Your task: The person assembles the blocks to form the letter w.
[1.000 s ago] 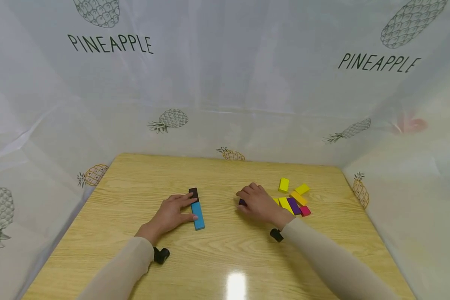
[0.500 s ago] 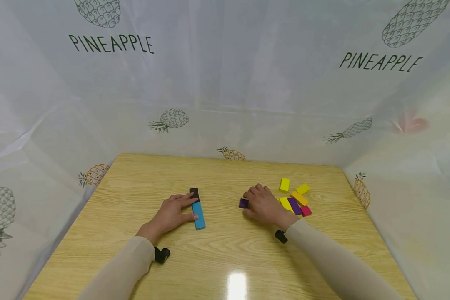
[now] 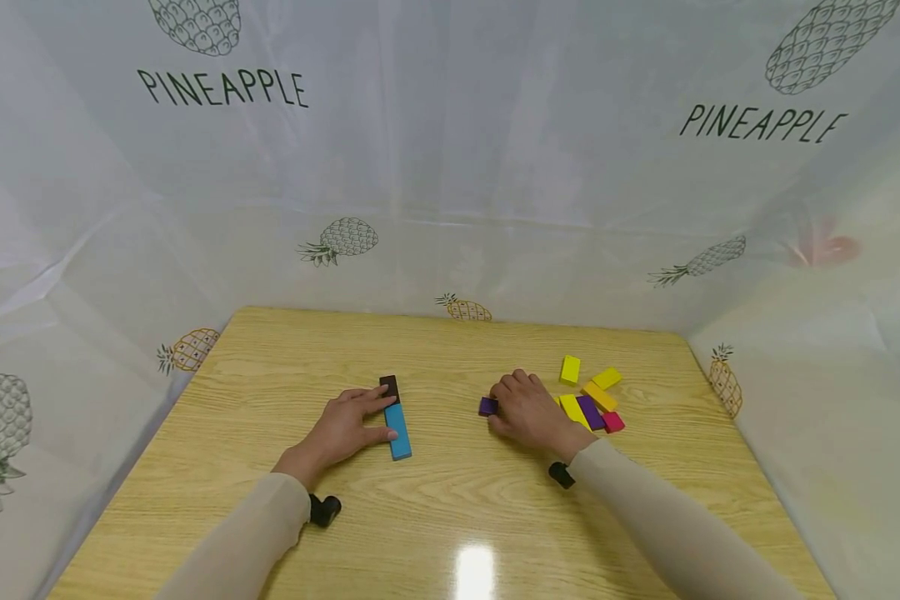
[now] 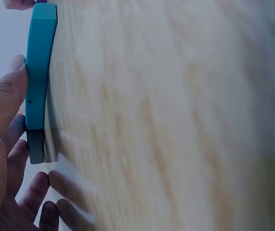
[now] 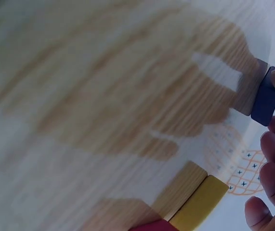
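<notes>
Left hand (image 3: 342, 429) lay flat on the desk (image 3: 270, 367), fingers relaxed, touching the blue block (image 3: 398, 431) left of centre. Right hand (image 3: 527, 410) gripped a small purple block (image 3: 487, 406), just left of the yellow block pile (image 3: 588, 392).

Bright even light, glare spot on table (image 3: 474, 571), blurred wrist views.

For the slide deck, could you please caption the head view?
Left hand rests against a blue block and dark block; right hand touches a purple block on the wooden table.
</notes>
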Tool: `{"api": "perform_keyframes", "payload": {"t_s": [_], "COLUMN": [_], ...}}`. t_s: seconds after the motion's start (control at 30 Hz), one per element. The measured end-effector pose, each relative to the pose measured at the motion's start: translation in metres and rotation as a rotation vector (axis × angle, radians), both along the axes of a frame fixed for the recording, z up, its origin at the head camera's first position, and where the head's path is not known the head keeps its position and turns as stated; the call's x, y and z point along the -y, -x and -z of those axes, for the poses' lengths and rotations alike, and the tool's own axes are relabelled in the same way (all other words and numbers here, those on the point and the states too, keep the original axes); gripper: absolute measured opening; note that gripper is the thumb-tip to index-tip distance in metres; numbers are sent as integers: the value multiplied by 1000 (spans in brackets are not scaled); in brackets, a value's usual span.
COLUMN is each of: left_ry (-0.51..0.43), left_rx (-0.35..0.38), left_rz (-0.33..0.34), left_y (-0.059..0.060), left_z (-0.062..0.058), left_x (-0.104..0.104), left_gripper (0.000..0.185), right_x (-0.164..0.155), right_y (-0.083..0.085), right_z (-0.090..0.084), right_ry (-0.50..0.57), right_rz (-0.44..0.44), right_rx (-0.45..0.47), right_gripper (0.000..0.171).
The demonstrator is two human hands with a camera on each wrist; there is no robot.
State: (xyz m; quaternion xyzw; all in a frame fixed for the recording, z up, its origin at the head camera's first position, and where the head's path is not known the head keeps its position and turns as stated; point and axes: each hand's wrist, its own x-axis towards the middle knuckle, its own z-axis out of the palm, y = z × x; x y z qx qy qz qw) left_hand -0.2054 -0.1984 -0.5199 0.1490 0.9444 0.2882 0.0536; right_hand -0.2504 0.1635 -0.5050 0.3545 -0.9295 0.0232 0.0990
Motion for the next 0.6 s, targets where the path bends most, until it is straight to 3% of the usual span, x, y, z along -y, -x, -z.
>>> {"api": "perform_keyframes", "payload": {"t_s": [0.33, 0.6], "left_ry": [2, 4], "left_rx": [-2, -6], "left_rz": [7, 14], "left_y": [0, 1], "left_z": [-1, 0], "left_x": [1, 1], "left_gripper": [67, 66], "right_x": [6, 23], "right_y": [-2, -12], "right_z": [0, -1], "right_ry": [22, 16], "right_rz": [-4, -56], "right_rx": [-1, -16], "right_gripper": [27, 29]}}
